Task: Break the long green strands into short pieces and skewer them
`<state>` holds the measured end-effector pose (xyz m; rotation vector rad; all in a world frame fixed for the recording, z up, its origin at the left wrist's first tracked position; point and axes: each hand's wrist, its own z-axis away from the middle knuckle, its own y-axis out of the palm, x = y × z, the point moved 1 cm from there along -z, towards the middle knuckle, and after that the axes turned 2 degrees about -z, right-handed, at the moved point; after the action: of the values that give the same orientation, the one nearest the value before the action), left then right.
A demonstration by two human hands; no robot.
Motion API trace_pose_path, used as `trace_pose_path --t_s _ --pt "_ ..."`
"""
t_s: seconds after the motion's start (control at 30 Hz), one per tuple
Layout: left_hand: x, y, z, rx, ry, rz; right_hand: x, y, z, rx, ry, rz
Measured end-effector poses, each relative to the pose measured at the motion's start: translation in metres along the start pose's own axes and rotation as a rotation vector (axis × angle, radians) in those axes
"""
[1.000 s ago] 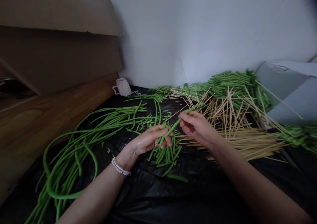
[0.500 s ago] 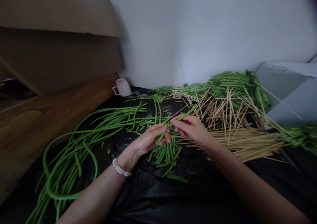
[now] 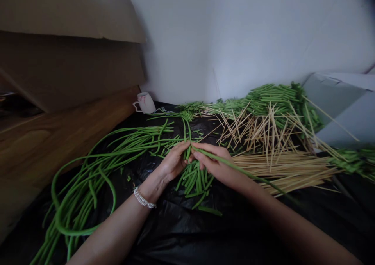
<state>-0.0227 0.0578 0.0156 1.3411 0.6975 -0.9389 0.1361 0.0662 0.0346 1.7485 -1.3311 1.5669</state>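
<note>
One long, slender green bean (image 3: 243, 171) is in our right hand (image 3: 216, 161) in the head view, thumb and fingers pinched closed on it near its end, while the rest runs over our wrist and blurs out to the right. Our left hand (image 3: 174, 161), with a double string of white beads (image 3: 144, 199) at the wrist, curls its fingers closed around short, cut green bean pieces (image 3: 188, 152); whether it also grips the long bean, we cannot tell. Our fingertips almost meet, just above a loose heap of short green bean lengths (image 3: 199, 181) on shiny black plastic sheeting (image 3: 181, 233). To our left we see a tangle of long green beans (image 3: 93, 192), to our right a flat layer of pale wooden skewers (image 3: 290, 167), and farther back a white handled mug (image 3: 146, 103)
</note>
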Motion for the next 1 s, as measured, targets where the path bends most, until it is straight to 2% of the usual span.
trace_pose_path --t_s 0.13,0.3,0.43,0.6,0.8,1.0 --pt "0.0 0.002 0.001 0.005 -0.013 -0.034 0.003 -0.013 -0.007 0.011 0.14 -0.242" --pt "-0.003 -0.002 0.0 0.055 -0.084 0.014 -0.002 -0.024 -0.013 -0.021 0.188 -0.439" --pt "-0.004 0.0 0.004 0.138 -0.134 -0.084 -0.004 -0.024 -0.013 0.011 0.196 -0.397" --pt "-0.003 0.006 0.014 0.307 -0.182 -0.21 0.002 -0.02 -0.012 0.091 0.208 -0.297" --pt "-0.007 0.006 0.016 0.308 -0.196 -0.264 0.0 -0.026 -0.014 -0.007 0.226 -0.306" --pt "-0.006 0.007 0.015 0.312 -0.192 -0.281 -0.001 -0.022 -0.012 0.081 0.26 -0.329"
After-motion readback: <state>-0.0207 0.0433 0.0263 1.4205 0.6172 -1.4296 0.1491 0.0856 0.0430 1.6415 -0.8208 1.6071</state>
